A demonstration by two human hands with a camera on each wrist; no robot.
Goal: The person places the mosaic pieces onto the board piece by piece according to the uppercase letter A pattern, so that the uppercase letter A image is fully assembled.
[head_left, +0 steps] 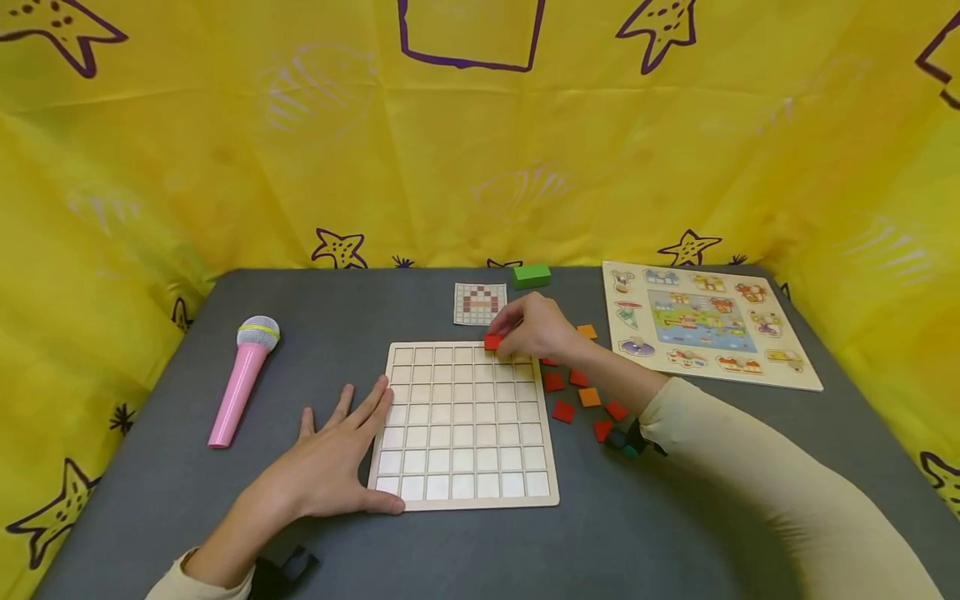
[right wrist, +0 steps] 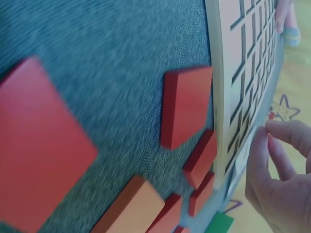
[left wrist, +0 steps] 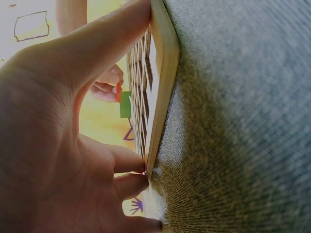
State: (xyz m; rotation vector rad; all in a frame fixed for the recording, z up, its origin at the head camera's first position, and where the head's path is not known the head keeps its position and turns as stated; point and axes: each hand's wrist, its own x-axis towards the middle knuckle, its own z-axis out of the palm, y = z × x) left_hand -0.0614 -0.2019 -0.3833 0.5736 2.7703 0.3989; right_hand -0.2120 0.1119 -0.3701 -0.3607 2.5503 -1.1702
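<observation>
Tile (head_left: 492,342), red, pinched in grip of right hand (head_left: 536,327), at far edge of grid board (head_left: 462,436); left hand (head_left: 333,462) spread along left edge. Could sit askew if released tilted.

red tile (head_left: 492,342) | pale gridded board (head_left: 462,435) | yellow starfish-print cloth (head_left: 435,150)

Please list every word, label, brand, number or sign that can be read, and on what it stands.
None: no text can be read in any view.
Small card: a coloured grid pattern; any print is too small to read.
Puzzle board: little pictures; any lettering is too small to read.
Yellow cloth: drawings, no readable words.
Grid board, microphone: none visible.
</observation>
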